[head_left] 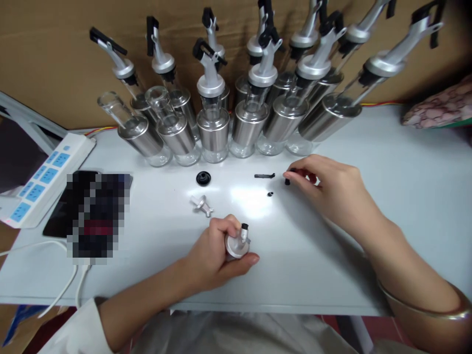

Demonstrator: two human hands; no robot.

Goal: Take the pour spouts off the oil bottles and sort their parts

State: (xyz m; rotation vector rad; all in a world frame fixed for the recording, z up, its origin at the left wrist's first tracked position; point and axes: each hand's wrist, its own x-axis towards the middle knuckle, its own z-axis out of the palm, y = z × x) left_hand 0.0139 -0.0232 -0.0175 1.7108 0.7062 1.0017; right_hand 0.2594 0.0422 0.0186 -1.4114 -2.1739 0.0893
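In the left hand (pixel 212 254) sits one spout (pixel 237 247).

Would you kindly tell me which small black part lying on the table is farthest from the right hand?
The round black disc near the silver part; the slim black strip and tiny black cap lie closer to the right hand.

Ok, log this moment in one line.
left hand: holds silver spout cap | right hand: pinches small black part | table: black disc, silver piece, black strip

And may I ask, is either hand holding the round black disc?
No, the round black disc lies on the table, apart from the left hand and right hand.
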